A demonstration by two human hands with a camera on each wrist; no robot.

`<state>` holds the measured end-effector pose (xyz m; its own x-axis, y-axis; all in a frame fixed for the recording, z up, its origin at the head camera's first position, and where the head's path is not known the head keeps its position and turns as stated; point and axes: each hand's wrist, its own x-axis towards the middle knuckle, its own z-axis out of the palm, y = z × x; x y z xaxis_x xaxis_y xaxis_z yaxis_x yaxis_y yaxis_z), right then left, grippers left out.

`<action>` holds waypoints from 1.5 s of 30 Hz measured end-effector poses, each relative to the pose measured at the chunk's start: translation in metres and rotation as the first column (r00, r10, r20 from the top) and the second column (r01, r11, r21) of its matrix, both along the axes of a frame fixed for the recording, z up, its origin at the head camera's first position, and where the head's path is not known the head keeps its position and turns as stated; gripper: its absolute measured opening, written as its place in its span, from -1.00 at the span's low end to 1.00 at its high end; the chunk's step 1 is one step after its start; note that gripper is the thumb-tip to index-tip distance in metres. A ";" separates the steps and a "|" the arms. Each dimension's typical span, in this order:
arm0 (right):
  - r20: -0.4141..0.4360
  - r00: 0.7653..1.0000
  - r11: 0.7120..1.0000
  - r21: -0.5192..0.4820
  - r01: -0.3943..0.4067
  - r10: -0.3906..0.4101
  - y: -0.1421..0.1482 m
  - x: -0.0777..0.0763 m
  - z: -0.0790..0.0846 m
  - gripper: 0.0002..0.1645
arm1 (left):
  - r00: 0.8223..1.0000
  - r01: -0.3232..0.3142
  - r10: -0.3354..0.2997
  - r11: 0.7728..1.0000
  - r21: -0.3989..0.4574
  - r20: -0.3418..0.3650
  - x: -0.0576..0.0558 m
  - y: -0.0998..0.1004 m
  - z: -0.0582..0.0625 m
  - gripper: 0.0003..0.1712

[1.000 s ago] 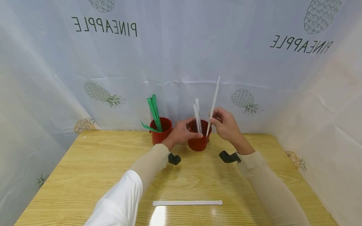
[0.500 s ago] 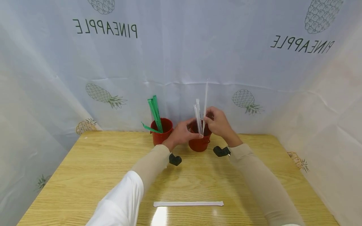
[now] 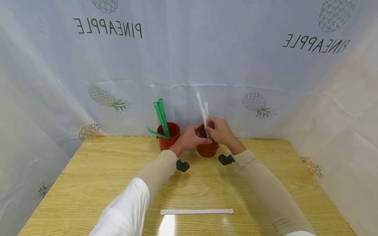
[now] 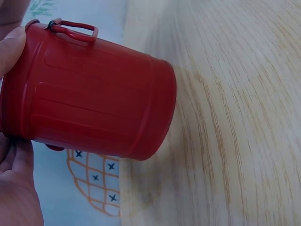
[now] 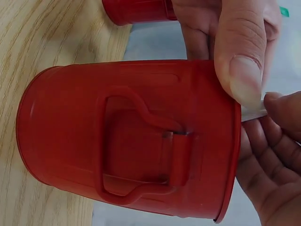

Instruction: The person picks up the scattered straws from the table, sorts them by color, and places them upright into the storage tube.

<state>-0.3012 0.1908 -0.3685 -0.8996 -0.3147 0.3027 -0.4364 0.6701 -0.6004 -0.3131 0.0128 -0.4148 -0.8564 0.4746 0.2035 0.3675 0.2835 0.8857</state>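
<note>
My left hand (image 3: 189,139) grips the rim of the right-hand red bucket (image 3: 207,151), which stands upright on the table. In the right wrist view, the left thumb (image 5: 245,75) lies on the rim beside the bucket's wire handle (image 5: 134,146). Between thumb and fingers, my right hand (image 3: 222,131) pinches a white paper-wrapped straw (image 3: 201,105). That straw leans left, its lower end hidden at the bucket's mouth. Close behind it stands white wrapped straw (image 3: 206,106), partly covered by the hand.
Just left stands a second red bucket (image 3: 167,143) holding several green-wrapped sticks (image 3: 160,114), one leaning out over the rim. Another white wrapped straw (image 3: 196,211) lies crosswise near the table's front. A pineapple-print curtain (image 3: 189,59) rises behind the wooden table (image 3: 118,170).
The right hand has moved left with its straw, from the bucket's right side to over its mouth. The straw's top now tilts left and sits lower. The left hand keeps its grip.
</note>
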 end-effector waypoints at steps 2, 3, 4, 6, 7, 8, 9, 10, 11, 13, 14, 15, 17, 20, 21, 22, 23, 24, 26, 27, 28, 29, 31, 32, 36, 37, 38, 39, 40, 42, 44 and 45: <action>0.007 1.000 1.000 0.008 0.012 -0.012 0.000 0.000 0.000 -0.88 | 1.000 -0.003 0.003 1.000 -0.001 -0.001 0.000 0.000 0.000 -0.13; 0.009 1.000 1.000 0.011 0.019 -0.019 0.000 0.001 0.000 -0.87 | 1.000 -0.004 0.004 1.000 -0.002 0.000 -0.001 -0.001 0.000 -0.13; 0.015 1.000 1.000 0.007 0.027 -0.027 0.000 0.001 0.000 -0.87 | 1.000 -0.006 0.006 1.000 -0.004 0.001 -0.001 -0.001 0.001 -0.13; 0.022 0.999 0.999 -0.013 0.042 -0.041 0.000 0.003 -0.001 -0.86 | 1.000 -0.008 0.008 1.000 -0.005 0.009 -0.001 -0.001 0.001 -0.12; 0.018 0.999 0.998 -0.028 0.050 -0.050 0.000 0.005 -0.002 -0.87 | 1.000 -0.012 0.012 1.000 -0.005 0.014 -0.001 -0.001 0.001 -0.09; 0.012 0.998 0.997 -0.049 0.057 -0.056 0.000 0.006 -0.003 -0.86 | 1.000 -0.015 0.015 1.000 -0.004 0.017 -0.001 -0.001 0.002 -0.08; 0.005 0.998 0.995 -0.078 0.059 -0.059 0.000 0.008 -0.004 -0.86 | 1.000 -0.015 0.015 1.000 -0.001 0.020 -0.001 -0.001 0.002 -0.08; -0.001 0.998 0.992 -0.111 0.059 -0.059 0.001 0.010 -0.005 -0.86 | 1.000 -0.014 0.014 1.000 0.003 0.021 -0.001 -0.001 0.002 -0.09; -0.009 0.998 0.988 -0.146 0.053 -0.055 0.001 0.013 -0.007 -0.85 | 1.000 -0.015 0.015 1.000 0.003 0.019 -0.001 -0.001 0.003 -0.10; -0.003 0.999 0.972 -0.233 0.031 -0.032 0.001 0.021 -0.007 -0.84 | 1.000 -0.020 0.020 1.000 -0.001 0.014 -0.001 -0.002 0.003 -0.13; 0.009 1.000 0.961 -0.276 0.014 -0.012 0.002 0.026 -0.008 -0.84 | 1.000 -0.021 0.021 1.000 -0.005 0.009 -0.001 -0.002 0.003 -0.15; 0.029 1.000 0.945 -0.327 -0.003 0.013 0.002 0.032 -0.008 -0.83 | 1.000 -0.022 0.022 1.000 -0.009 0.004 -0.001 -0.002 0.003 -0.16; 0.057 0.997 0.915 -0.403 -0.024 0.052 0.003 0.045 -0.009 -0.82 | 1.000 -0.020 0.020 1.000 -0.017 -0.004 -0.001 -0.002 0.003 -0.18; 0.079 0.992 0.875 -0.482 -0.049 0.099 0.004 0.063 -0.010 -0.79 | 1.000 -0.022 0.022 0.999 -0.028 -0.004 -0.001 -0.002 0.003 -0.19; 0.082 0.991 0.864 -0.500 -0.055 0.110 0.004 0.068 -0.011 -0.78 | 1.000 -0.024 0.024 0.999 -0.032 -0.002 -0.001 -0.002 0.003 -0.18; 0.082 0.989 0.860 -0.507 -0.062 0.120 0.005 0.073 -0.012 -0.78 | 1.000 -0.027 0.028 0.999 -0.035 0.003 -0.001 -0.002 0.003 -0.18; 0.089 0.987 0.853 -0.517 -0.071 0.137 0.006 0.078 -0.013 -0.77 | 0.999 -0.033 0.034 0.999 -0.037 0.007 -0.001 -0.002 0.002 -0.18; 0.099 0.983 0.849 -0.523 -0.079 0.152 0.007 0.083 -0.015 -0.76 | 0.999 -0.037 0.037 0.999 -0.039 0.012 -0.001 -0.001 0.002 -0.17; 0.126 0.974 0.840 -0.535 -0.094 0.190 0.009 0.092 -0.019 -0.77 | 0.999 -0.035 0.036 0.999 -0.040 0.018 -0.001 0.000 0.002 -0.14; 0.141 0.968 0.839 -0.535 -0.104 0.210 0.011 0.098 -0.021 -0.77 | 0.999 -0.030 0.031 0.999 -0.039 0.019 -0.001 0.000 0.002 -0.12; 0.154 0.961 0.840 -0.531 -0.115 0.229 0.012 0.103 -0.023 -0.77 | 0.999 -0.027 0.028 0.999 -0.041 0.019 -0.001 0.001 0.003 -0.11; 0.166 0.955 0.842 -0.525 -0.125 0.246 0.013 0.108 -0.026 -0.77 | 1.000 -0.025 0.026 0.999 -0.045 0.017 -0.001 0.002 0.003 -0.09; 0.187 0.941 0.845 -0.514 -0.150 0.281 0.016 0.118 -0.032 -0.76 | 1.000 -0.023 0.024 0.998 -0.051 0.014 -0.001 0.002 0.003 -0.06; 0.199 0.935 0.850 -0.501 -0.161 0.294 0.017 0.122 -0.036 -0.76 | 1.000 -0.027 0.027 0.998 -0.056 0.015 -0.002 0.003 0.003 -0.06; 0.271 0.898 0.861 -0.473 -0.188 0.346 0.019 0.136 -0.051 -0.75 | 0.999 -0.036 0.038 0.997 -0.065 0.025 -0.001 0.001 0.003 -0.05; 0.294 0.886 0.861 -0.471 -0.192 0.359 0.020 0.139 -0.055 -0.75 | 0.999 -0.037 0.039 0.997 -0.065 0.028 -0.001 0.001 0.003 -0.05; 0.315 0.874 0.863 -0.465 -0.197 0.369 0.020 0.142 -0.059 -0.75 | 0.999 -0.038 0.040 0.997 -0.068 0.030 0.000 0.000 0.003 -0.04; 0.339 0.861 0.865 -0.460 -0.200 0.380 0.020 0.144 -0.062 -0.74 | 0.999 -0.040 0.042 0.997 -0.069 0.033 0.000 0.000 0.003 -0.03; 0.361 0.849 0.868 -0.453 -0.202 0.386 0.021 0.147 -0.065 -0.74 | 0.998 -0.041 0.044 0.997 -0.068 0.036 0.000 0.000 0.003 -0.03; 0.391 0.828 0.873 -0.438 -0.215 0.401 0.021 0.153 -0.071 -0.74 | 0.998 -0.043 0.046 0.997 -0.066 0.040 0.001 -0.001 0.002 -0.02; 0.418 0.814 0.880 -0.419 -0.223 0.405 0.022 0.158 -0.077 -0.74 | 0.998 -0.046 0.049 0.997 -0.063 0.045 0.001 -0.001 0.002 -0.02; 0.430 0.808 0.885 -0.409 -0.223 0.402 0.022 0.161 -0.079 -0.75 | 0.998 -0.047 0.050 0.997 -0.061 0.048 0.001 -0.002 0.002 -0.02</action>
<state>-0.1406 0.2125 -0.4479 -0.8220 -0.5694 -0.0149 -0.1748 0.2770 -0.9449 -0.3117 0.0111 -0.4130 -0.8869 0.4426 0.1324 0.3081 0.3529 0.8835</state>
